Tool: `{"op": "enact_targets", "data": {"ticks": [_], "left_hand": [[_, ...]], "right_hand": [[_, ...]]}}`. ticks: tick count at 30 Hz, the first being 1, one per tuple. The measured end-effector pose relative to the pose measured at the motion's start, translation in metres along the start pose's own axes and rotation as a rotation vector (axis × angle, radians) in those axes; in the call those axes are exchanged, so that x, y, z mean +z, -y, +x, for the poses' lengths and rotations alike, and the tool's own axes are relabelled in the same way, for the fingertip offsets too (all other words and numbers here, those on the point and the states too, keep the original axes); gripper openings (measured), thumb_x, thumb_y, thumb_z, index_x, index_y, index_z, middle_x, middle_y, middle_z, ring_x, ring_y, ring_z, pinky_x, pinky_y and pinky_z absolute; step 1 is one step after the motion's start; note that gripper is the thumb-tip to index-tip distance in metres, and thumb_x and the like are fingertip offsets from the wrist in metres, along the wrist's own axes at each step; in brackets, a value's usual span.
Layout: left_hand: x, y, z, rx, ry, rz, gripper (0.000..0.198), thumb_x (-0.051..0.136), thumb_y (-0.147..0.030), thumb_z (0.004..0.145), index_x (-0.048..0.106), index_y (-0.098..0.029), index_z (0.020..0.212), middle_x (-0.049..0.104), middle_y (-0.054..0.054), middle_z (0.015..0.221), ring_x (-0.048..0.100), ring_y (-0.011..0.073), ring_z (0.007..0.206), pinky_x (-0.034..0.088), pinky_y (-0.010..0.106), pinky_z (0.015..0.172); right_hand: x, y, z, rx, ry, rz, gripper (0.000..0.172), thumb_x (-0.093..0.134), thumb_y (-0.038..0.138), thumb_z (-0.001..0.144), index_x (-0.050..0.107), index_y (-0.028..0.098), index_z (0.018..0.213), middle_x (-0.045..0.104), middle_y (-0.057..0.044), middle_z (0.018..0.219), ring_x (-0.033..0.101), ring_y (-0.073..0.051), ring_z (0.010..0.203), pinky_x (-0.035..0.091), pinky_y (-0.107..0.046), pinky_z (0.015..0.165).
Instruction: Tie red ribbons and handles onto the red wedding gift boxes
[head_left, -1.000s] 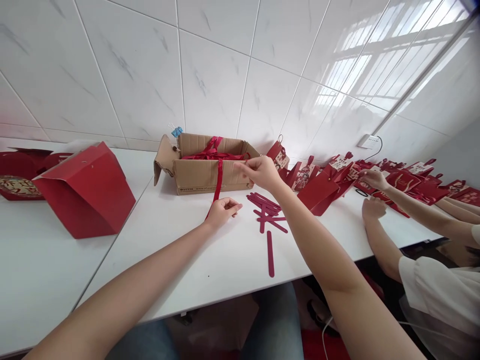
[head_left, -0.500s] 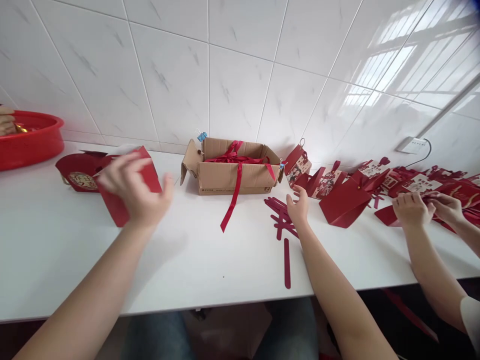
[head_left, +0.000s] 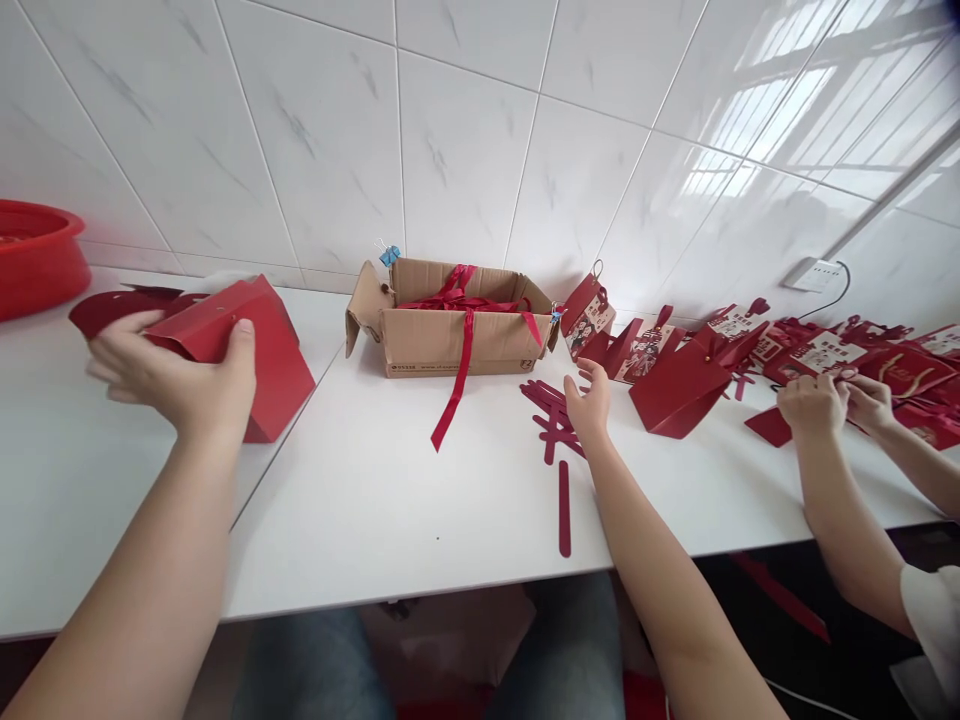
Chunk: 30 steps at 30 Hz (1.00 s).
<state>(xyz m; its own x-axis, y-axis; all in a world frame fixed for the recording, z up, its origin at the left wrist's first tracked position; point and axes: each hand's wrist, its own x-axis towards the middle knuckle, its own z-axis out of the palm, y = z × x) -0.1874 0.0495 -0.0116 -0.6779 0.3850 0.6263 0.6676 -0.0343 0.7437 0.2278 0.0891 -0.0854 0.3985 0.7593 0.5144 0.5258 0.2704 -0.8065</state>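
My left hand (head_left: 184,385) is around the top of a red paper gift box (head_left: 274,365), thumb on the near side and fingers on the left. Part of a second dark red box (head_left: 105,308) shows behind this hand. With fingers apart and nothing in it, my right hand (head_left: 589,402) hovers beside a loose pile of dark red strips (head_left: 551,400). One separate strip (head_left: 565,510) lies closer to the table's front edge. Between my hands, against the wall, stands a cardboard box (head_left: 457,345) holding red ribbon; one ribbon end (head_left: 454,400) hangs over its front.
Several red gift boxes (head_left: 679,390) stand along the wall on the right. A co-worker's hands (head_left: 814,405) work among them at far right. A red basin (head_left: 37,260) sits at the far left. A white power socket (head_left: 814,273) is on the tiled wall.
My left hand has moved left and closed on the red gift box, which has turned. My right hand stays open near the strips. The view has shifted slightly.
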Motion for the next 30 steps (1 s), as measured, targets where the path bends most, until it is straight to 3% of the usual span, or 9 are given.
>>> {"op": "enact_targets", "data": {"ticks": [2, 4, 9, 13, 15, 18, 24, 27, 30], "left_hand": [[0.006, 0.008, 0.002, 0.067, -0.046, -0.027, 0.056, 0.07, -0.015, 0.062, 0.043, -0.015, 0.111, 0.054, 0.011, 0.123, 0.049, 0.028, 0.115, 0.037, 0.05, 0.101], [0.01, 0.014, 0.003, 0.115, -0.061, -0.072, 0.051, 0.072, -0.015, 0.062, 0.047, -0.017, 0.106, 0.061, 0.007, 0.114, 0.058, 0.0235, 0.102, 0.047, 0.046, 0.093], [0.012, 0.013, 0.003, 0.228, -0.144, -0.183, 0.044, 0.076, -0.022, 0.06, 0.053, -0.016, 0.096, 0.067, 0.006, 0.102, 0.063, 0.0222, 0.092, 0.052, 0.046, 0.088], [0.008, -0.01, -0.009, 0.446, -0.123, -0.472, 0.061, 0.078, -0.029, 0.058, 0.05, -0.01, 0.109, 0.061, 0.012, 0.112, 0.062, 0.0213, 0.098, 0.053, 0.043, 0.089], [0.006, -0.026, -0.024, 0.505, -0.054, -0.583, 0.074, 0.081, -0.034, 0.055, 0.046, -0.012, 0.117, 0.054, 0.013, 0.122, 0.062, 0.0192, 0.097, 0.055, 0.039, 0.086], [0.004, -0.05, -0.058, 0.495, 0.089, -0.672, 0.076, 0.084, -0.033, 0.056, 0.045, -0.017, 0.12, 0.049, 0.012, 0.127, 0.064, 0.0138, 0.082, 0.058, 0.032, 0.073], [0.012, -0.082, -0.123, 0.305, 0.581, -0.811, 0.065, 0.076, -0.032, 0.073, 0.04, -0.026, 0.126, 0.064, 0.001, 0.082, 0.066, 0.0147, 0.068, 0.058, 0.028, 0.064], [0.024, -0.095, -0.137, 0.315, 0.647, -0.786, 0.061, 0.072, -0.037, 0.076, 0.04, -0.026, 0.127, 0.065, 0.004, 0.092, 0.067, 0.0181, 0.08, 0.058, 0.032, 0.071], [0.042, -0.107, -0.143, 0.391, 0.644, -0.765, 0.055, 0.07, -0.036, 0.078, 0.045, -0.025, 0.125, 0.062, 0.008, 0.112, 0.065, 0.0213, 0.097, 0.055, 0.035, 0.083]], "right_hand": [[0.001, 0.001, -0.001, -0.004, 0.005, 0.012, 0.034, 0.053, 0.03, 0.078, 0.052, 0.021, 0.111, 0.059, -0.011, 0.121, 0.056, -0.025, 0.108, 0.048, -0.043, 0.086], [0.001, 0.004, -0.002, -0.009, 0.012, 0.023, 0.034, 0.053, 0.03, 0.078, 0.052, 0.021, 0.111, 0.058, -0.012, 0.122, 0.056, -0.025, 0.108, 0.047, -0.043, 0.086], [-0.001, 0.01, -0.003, -0.015, 0.011, 0.042, 0.033, 0.053, 0.03, 0.078, 0.052, 0.021, 0.109, 0.058, -0.012, 0.121, 0.056, -0.025, 0.108, 0.047, -0.043, 0.086], [0.0, 0.019, -0.007, -0.026, -0.011, 0.075, 0.032, 0.054, 0.031, 0.079, 0.052, 0.021, 0.109, 0.059, -0.012, 0.119, 0.057, -0.025, 0.108, 0.047, -0.042, 0.085], [0.001, 0.026, -0.012, -0.079, -0.003, 0.113, 0.032, 0.055, 0.034, 0.08, 0.052, 0.021, 0.109, 0.06, -0.012, 0.118, 0.058, -0.025, 0.107, 0.048, -0.042, 0.085], [0.003, 0.044, -0.024, -0.195, 0.105, 0.239, 0.037, 0.058, 0.038, 0.081, 0.05, 0.024, 0.115, 0.06, -0.011, 0.118, 0.058, -0.024, 0.11, 0.048, -0.04, 0.087], [0.001, 0.079, -0.05, -0.36, 0.467, 0.547, 0.066, 0.063, 0.047, 0.081, 0.03, 0.034, 0.137, 0.057, -0.008, 0.128, 0.053, -0.025, 0.122, 0.045, -0.045, 0.1], [-0.001, 0.083, -0.053, -0.304, 0.529, 0.633, 0.073, 0.064, 0.049, 0.08, 0.023, 0.037, 0.14, 0.059, -0.007, 0.124, 0.059, -0.025, 0.113, 0.048, -0.046, 0.097], [-0.002, 0.076, -0.047, -0.209, 0.424, 0.656, 0.063, 0.062, 0.044, 0.083, 0.03, 0.036, 0.136, 0.061, -0.006, 0.113, 0.063, -0.022, 0.1, 0.053, -0.042, 0.089]]}}
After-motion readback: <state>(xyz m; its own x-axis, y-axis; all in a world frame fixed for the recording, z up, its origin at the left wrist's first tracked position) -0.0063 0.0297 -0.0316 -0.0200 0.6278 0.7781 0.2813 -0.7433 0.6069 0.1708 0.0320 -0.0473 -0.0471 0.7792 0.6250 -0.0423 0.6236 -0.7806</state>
